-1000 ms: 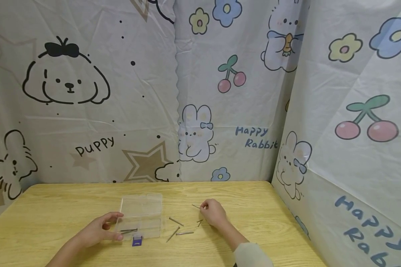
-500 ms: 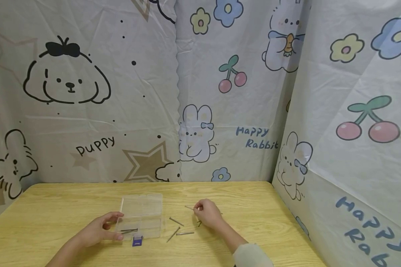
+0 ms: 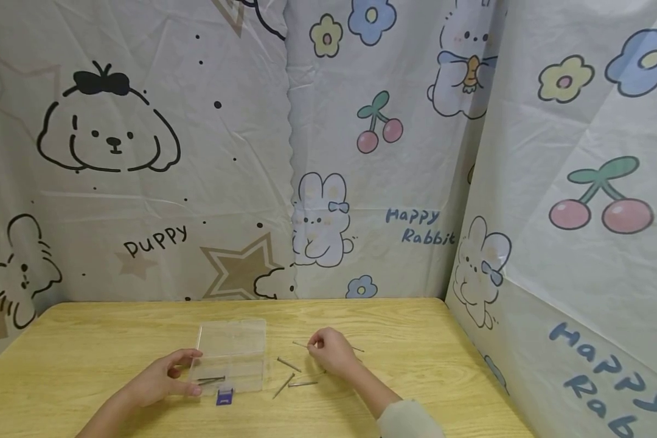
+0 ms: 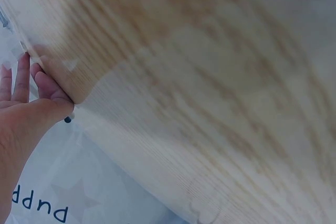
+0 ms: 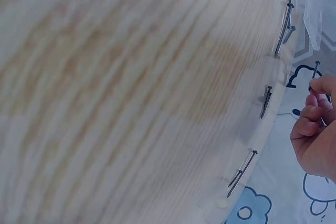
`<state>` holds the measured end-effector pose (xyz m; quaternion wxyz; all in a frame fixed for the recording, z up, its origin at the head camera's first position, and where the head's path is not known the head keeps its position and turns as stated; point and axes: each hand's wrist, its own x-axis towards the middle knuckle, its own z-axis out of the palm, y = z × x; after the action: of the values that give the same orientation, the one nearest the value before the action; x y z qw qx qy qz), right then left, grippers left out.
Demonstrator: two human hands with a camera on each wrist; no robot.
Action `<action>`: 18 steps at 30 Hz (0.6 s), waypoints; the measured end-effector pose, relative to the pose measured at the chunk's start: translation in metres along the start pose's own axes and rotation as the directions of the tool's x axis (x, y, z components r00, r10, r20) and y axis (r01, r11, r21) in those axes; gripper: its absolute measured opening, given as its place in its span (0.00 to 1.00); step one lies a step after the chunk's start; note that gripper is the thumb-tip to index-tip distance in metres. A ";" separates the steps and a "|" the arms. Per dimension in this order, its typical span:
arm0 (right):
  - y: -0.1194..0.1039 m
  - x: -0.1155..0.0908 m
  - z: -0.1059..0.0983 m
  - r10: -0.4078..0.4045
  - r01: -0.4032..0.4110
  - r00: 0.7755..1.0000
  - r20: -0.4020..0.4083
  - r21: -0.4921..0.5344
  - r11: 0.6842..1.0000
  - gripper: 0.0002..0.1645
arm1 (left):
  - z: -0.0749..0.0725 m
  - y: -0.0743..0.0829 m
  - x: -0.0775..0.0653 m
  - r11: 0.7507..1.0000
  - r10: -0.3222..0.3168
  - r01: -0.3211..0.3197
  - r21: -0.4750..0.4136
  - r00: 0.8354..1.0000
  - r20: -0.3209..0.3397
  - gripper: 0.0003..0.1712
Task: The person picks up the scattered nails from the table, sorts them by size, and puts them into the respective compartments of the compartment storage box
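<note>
A clear plastic box (image 3: 232, 337) stands with its lid up on the table, a purple latch (image 3: 224, 396) at its front. Dark nails (image 3: 212, 379) lie in its front left part. My left hand (image 3: 156, 380) holds the box by its left side, thumb near the front corner and fingers farther back. Between thumb and fingertips my right hand (image 3: 331, 353) pinches a nail (image 3: 300, 344), its head end pointing left toward the box. The right wrist view also shows this pinched nail (image 5: 317, 68) sticking out past the fingers.
Right of the box, several loose nails (image 3: 289, 364) lie on the wooden table (image 3: 115, 328). Another nail (image 3: 358, 349) lies behind the right wrist; the right forearm partly covers others. A printed cloth (image 3: 241, 152) hangs along the table's back and right edges.
My right hand has moved left toward the box with the pinched nail, uncovering a nail behind it on the right. The left hand and the box have kept their places.
</note>
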<state>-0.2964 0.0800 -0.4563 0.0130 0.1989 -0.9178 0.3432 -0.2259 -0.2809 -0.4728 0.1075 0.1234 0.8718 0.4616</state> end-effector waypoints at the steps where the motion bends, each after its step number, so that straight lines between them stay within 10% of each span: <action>1: 0.000 0.000 0.001 0.000 0.000 1.000 0.001 -0.002 1.000 0.05 | 0.000 0.000 0.000 1.000 0.001 -0.001 0.001 1.000 -0.002 0.42; 18: -0.014 0.000 0.007 -0.012 0.012 0.999 0.037 -0.001 1.000 0.05 | 0.001 0.002 0.000 1.000 -0.016 0.016 0.007 1.000 -0.012 0.42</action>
<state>-0.2905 0.0654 -0.4530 -0.0019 0.2106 -0.9170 0.3388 -0.2254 -0.2791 -0.4716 0.1055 0.1139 0.8751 0.4584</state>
